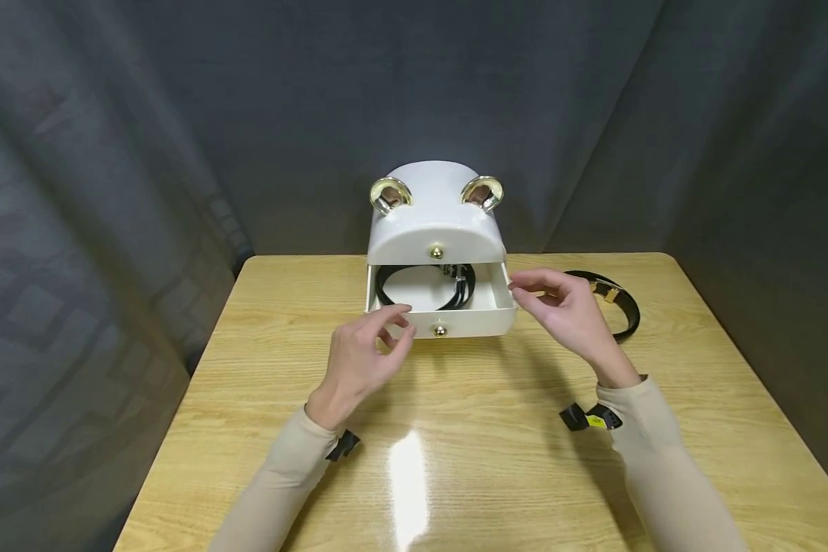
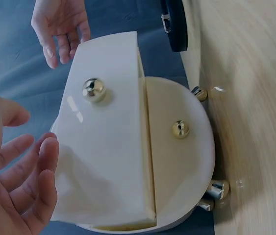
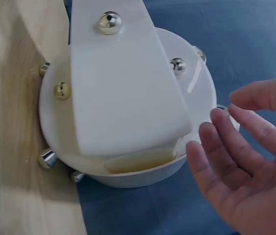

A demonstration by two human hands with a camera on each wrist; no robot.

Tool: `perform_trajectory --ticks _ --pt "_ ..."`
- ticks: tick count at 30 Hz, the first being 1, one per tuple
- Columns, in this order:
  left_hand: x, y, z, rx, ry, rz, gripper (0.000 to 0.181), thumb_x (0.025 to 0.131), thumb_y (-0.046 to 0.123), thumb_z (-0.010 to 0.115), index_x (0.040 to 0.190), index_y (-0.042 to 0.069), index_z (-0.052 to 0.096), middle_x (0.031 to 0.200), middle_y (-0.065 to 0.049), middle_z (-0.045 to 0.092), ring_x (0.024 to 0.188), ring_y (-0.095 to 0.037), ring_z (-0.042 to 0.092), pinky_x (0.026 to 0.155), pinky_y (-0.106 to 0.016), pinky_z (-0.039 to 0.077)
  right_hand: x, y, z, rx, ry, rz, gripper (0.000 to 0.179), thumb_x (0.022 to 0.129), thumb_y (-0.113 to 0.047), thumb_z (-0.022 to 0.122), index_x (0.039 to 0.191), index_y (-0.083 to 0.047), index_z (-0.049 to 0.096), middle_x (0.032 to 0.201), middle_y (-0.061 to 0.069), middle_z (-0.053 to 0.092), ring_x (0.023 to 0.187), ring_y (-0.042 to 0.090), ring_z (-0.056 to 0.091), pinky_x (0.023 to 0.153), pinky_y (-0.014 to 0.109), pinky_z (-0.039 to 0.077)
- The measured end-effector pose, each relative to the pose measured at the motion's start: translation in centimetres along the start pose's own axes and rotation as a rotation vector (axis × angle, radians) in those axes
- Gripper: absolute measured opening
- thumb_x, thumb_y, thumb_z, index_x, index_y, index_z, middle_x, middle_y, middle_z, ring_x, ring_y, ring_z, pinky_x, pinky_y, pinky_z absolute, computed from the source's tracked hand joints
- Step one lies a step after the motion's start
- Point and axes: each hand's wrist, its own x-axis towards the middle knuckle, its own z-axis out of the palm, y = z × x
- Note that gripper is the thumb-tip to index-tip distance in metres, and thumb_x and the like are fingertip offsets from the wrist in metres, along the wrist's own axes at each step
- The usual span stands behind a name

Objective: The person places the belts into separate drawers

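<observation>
A white rounded box (image 1: 436,203) with gold knobs stands at the table's back, its middle drawer (image 1: 479,322) pulled out. Inside the drawer lies a coiled thin black belt (image 1: 470,287) with a silvery buckle. My left hand (image 1: 360,360) is at the drawer's front left corner, fingers loosely bent and holding nothing. Beside the drawer's right wall hovers my right hand (image 1: 567,310), thumb and fingers apart around no object. In the right wrist view its fingertips (image 3: 194,149) are close to the drawer's corner.
Another coiled black belt (image 1: 632,313), with a gold buckle, lies on the wooden table (image 1: 497,460) right of the box, partly behind my right hand. Two gold ear-like ornaments (image 1: 482,181) stick out from the box top. Dark curtains (image 1: 303,115) hang behind and along the sides.
</observation>
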Motion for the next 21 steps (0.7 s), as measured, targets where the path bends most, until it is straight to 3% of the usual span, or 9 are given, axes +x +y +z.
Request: perform_trajectory --ticks 6,8,17,21 --pt "-0.3 0.3 1.2 0.015 -0.057 0.036 0.025 0.093 0.018 0.077 0.116 0.008 0.078 0.09 -0.005 0.082 0.058 -0.012 0.07 0.049 -0.014 0.042 -0.9 1.4 0.0 0.023 0.064 0.013 0.024 0.101 -0.015 0.073 0.122 -0.003 0.077 0.104 -0.015 0.073 0.088 0.005 0.07 0.076 0.014 0.058" --pt "-0.4 0.4 1.6 0.018 -0.066 0.046 0.024 0.093 0.018 0.077 0.115 0.009 0.078 0.09 -0.005 0.082 0.058 -0.012 0.07 0.048 -0.013 0.041 -1.1 1.9 0.1 0.034 0.068 0.02 0.023 0.102 -0.014 0.072 0.121 -0.003 0.077 0.101 -0.019 0.071 0.086 0.006 0.071 0.075 0.016 0.059" --pt "-0.5 0.7 3.0 0.026 -0.12 0.066 0.025 0.092 0.018 0.079 0.116 0.009 0.076 0.086 -0.003 0.082 0.055 -0.009 0.067 0.045 -0.008 0.034 -2.2 4.1 0.4 0.07 0.06 0.075 0.027 0.102 -0.014 0.072 0.122 0.003 0.074 0.095 -0.018 0.073 0.084 -0.002 0.071 0.076 0.018 0.06" --pt "-0.5 0.7 3.3 0.024 -0.12 0.059 0.026 0.092 0.018 0.08 0.115 0.007 0.076 0.084 -0.003 0.082 0.054 -0.007 0.065 0.044 -0.007 0.033 -2.5 4.6 0.5 0.081 0.043 0.092 0.027 0.103 -0.014 0.071 0.123 0.003 0.074 0.097 -0.01 0.076 0.085 0.0 0.072 0.077 0.018 0.061"
